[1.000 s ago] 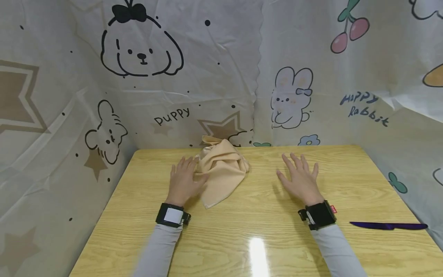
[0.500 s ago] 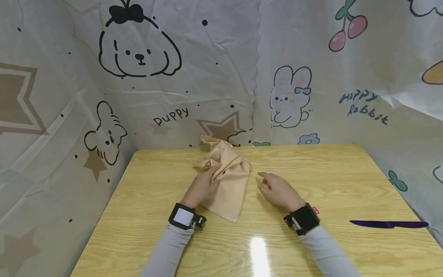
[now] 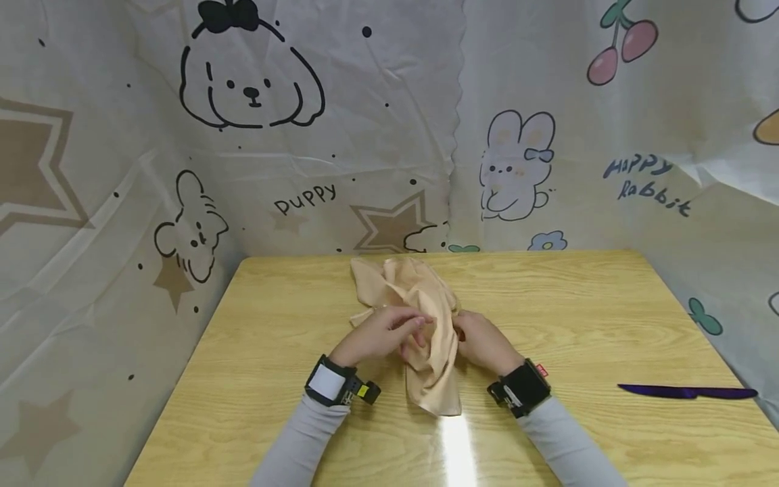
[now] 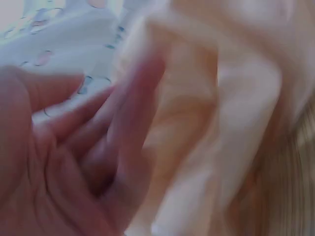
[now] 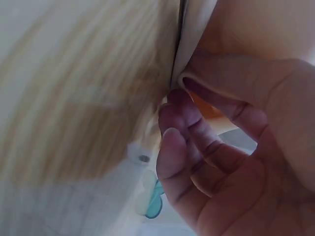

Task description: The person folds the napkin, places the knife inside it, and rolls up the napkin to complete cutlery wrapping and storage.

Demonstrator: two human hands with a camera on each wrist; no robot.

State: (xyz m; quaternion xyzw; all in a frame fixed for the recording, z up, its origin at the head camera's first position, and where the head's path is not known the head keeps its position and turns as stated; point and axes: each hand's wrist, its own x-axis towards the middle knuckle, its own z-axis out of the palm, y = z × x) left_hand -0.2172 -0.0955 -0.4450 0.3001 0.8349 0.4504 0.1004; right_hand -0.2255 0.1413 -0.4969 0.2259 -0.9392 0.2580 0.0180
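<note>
A crumpled peach cloth point(image 3: 426, 287) lies on the wooden table, one corner hanging toward the front. At its right edge my right hand point(image 3: 487, 343) pinches it; in the right wrist view, thumb and index finger meet on the cloth's edge point(image 5: 199, 34), with the other fingers loosely bent. My left hand point(image 3: 374, 335) reaches over the left side of the folds. The left wrist view, blurred, shows that hand's palm point(image 4: 59, 177), its thumb well apart from the fingers and the fingers lying against the cloth point(image 4: 236, 128).
A dark purple knife point(image 3: 688, 391) lies at the right side of the wooden table point(image 3: 566, 297), blade pointing left. Behind and beside the table hangs a white curtain point(image 3: 389, 142) with cartoon prints.
Both hands have come inward to the cloth. The left first gripped it, then let go; the right now pinches its right edge. The cloth has shifted right and toward the front.
</note>
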